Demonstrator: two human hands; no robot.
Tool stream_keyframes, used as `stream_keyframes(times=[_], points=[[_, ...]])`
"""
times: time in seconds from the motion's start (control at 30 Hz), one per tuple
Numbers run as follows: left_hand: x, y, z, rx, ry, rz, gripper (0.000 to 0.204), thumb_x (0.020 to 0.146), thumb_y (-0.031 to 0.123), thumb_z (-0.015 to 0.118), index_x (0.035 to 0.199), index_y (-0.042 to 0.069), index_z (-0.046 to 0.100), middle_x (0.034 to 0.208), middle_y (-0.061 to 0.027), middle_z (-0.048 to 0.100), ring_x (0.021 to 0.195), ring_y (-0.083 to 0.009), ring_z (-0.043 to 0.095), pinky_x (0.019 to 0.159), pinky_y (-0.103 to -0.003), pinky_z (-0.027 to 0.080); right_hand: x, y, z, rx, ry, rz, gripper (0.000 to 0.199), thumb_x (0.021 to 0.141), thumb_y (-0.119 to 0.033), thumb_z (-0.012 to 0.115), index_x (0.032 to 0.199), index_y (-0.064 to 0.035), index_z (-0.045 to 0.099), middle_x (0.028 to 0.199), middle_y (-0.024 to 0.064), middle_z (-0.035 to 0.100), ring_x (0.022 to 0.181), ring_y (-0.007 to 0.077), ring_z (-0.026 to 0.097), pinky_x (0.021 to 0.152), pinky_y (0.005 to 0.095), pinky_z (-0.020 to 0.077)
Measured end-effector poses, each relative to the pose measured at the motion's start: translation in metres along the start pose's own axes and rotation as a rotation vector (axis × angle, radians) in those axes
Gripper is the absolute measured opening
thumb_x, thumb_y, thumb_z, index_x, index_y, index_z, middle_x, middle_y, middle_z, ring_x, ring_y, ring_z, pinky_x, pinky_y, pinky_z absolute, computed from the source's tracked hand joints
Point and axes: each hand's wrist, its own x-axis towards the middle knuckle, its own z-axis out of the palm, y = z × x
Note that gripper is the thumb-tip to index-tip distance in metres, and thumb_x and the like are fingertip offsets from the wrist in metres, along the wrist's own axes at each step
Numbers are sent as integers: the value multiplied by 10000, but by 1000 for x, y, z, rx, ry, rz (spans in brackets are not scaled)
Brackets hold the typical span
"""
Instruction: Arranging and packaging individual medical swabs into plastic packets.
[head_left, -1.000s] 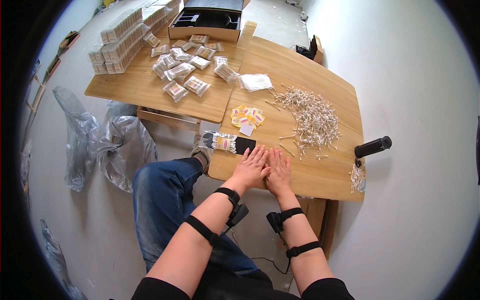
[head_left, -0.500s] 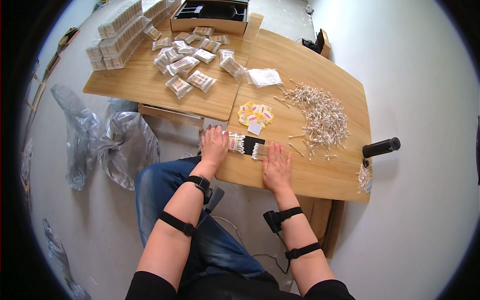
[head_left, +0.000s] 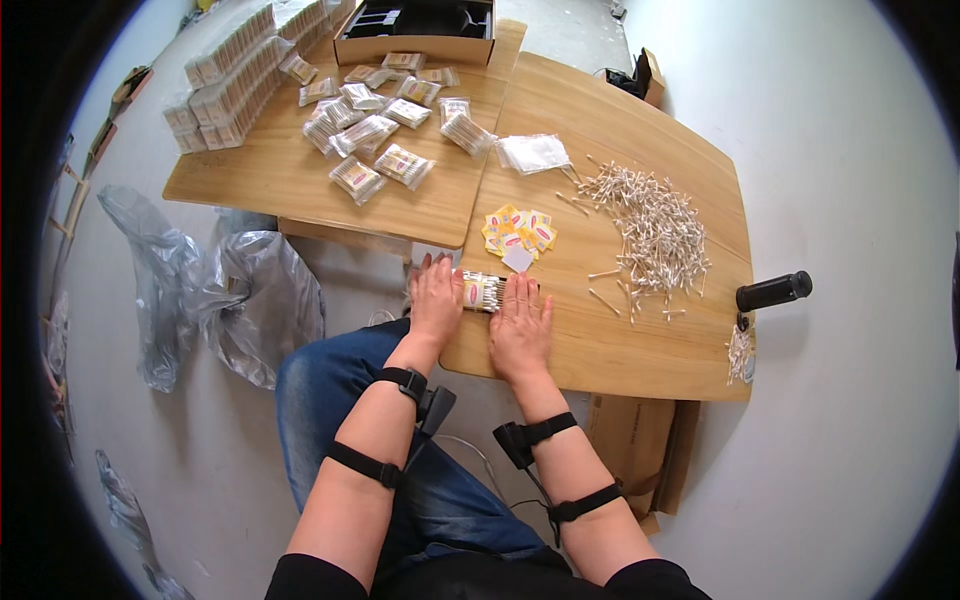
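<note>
At the table's near edge lies a clear packet of cotton swabs [head_left: 482, 291] with a yellow and white label card, between my two hands. My left hand [head_left: 436, 302] rests on the packet's left end, its fingers stretched out. From the right, my right hand [head_left: 520, 328] lies flat, fingers straight, over a row of loose swabs at the packet's right end; the hand hides most of that row. How far the row reaches into the packet cannot be made out. Just beyond are yellow label cards [head_left: 510, 226] and a plain white card [head_left: 517, 259].
A large heap of loose cotton swabs [head_left: 660, 235] spreads to the right, near a black cylinder [head_left: 774, 291] at the edge. Flat clear bags [head_left: 533, 153] lie farther back. Filled packets [head_left: 404, 166], stacked packs [head_left: 228, 105] and an open cardboard box [head_left: 413, 50] occupy the left table.
My right hand has slid left with the row of swabs, up to the packet. The black piece between them is now mostly covered. My left hand stays on the packet.
</note>
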Motion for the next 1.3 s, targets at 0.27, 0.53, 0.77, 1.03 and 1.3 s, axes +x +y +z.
stream_keyframes(times=[0.27, 0.53, 0.77, 1.03, 1.3], points=[[15, -8, -14, -283, 189, -115, 348, 1001, 316, 449, 1082, 7, 586, 1059, -213, 619, 990, -396, 568, 854, -450, 454, -15, 39, -13, 94, 19, -103, 706, 952, -392, 456, 1475, 32, 243, 1535, 210, 262, 1442, 321, 221, 1162, 524, 122], [17, -5, -12, -298, 21, -310, 464, 992, 412, 461, 813, 4, 589, 775, -241, 601, 728, -439, 558, 648, -471, 446, 2, 9, -7, -10, -75, -85, 805, 943, -515, 409, 1484, 45, 204, 1563, 188, 208, 1462, 292, 168, 1173, 510, 63], [20, -18, -14, -313, 45, -233, 457, 999, 402, 453, 840, -1, 599, 775, -226, 607, 742, -406, 587, 666, -446, 456, 5, -7, -12, 34, -62, -138, 779, 933, -517, 425, 1460, 40, 290, 1541, 186, 270, 1453, 280, 206, 1175, 489, 103], [10, 0, -35, -28, 320, 78, 278, 924, 154, 565, 1170, 32, 525, 1186, -163, 560, 1091, -345, 532, 926, -435, 432, -17, 99, -10, 7, 275, -155, 707, 936, -392, 506, 1468, 10, 271, 1527, 183, 291, 1430, 318, 251, 1161, 483, 171], [-30, 98, -18, -194, -29, 661, 461, 791, 32, 647, 1230, 49, 508, 1255, -145, 527, 1171, -328, 510, 1002, -413, 421, -45, 211, -31, -74, 143, 199, 657, 945, -360, 487, 1503, -109, 248, 1534, 155, 286, 1424, 305, 250, 1151, 514, 173]])
